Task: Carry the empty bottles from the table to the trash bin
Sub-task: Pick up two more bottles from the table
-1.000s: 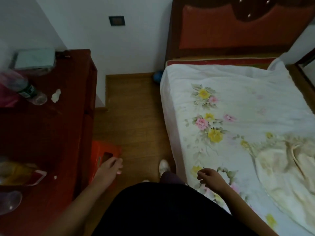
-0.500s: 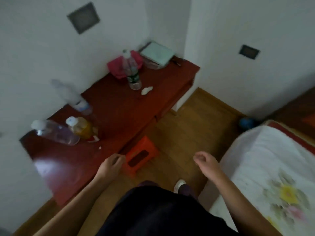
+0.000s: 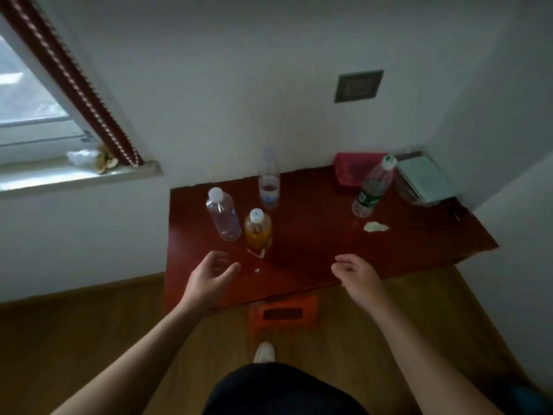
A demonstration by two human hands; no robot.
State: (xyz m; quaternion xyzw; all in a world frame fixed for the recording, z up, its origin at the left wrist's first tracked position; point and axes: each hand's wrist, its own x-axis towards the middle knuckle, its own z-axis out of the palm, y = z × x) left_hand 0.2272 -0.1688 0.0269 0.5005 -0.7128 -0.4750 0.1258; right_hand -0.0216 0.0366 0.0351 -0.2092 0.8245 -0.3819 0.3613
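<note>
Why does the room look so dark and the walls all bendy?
Head view: daylight enters only through the window, leaving the red table dim; the wide lens curves the walls; the far clear bottle looks faint and blurry, and both hands look soft.

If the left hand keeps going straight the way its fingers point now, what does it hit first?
Probably the orange-drink bottle, or the torn label at its base. The left hand is open, fingers aimed up and right toward it, with bare table between. Depth is unclear; the clear bottle stands just left of that line.
</note>
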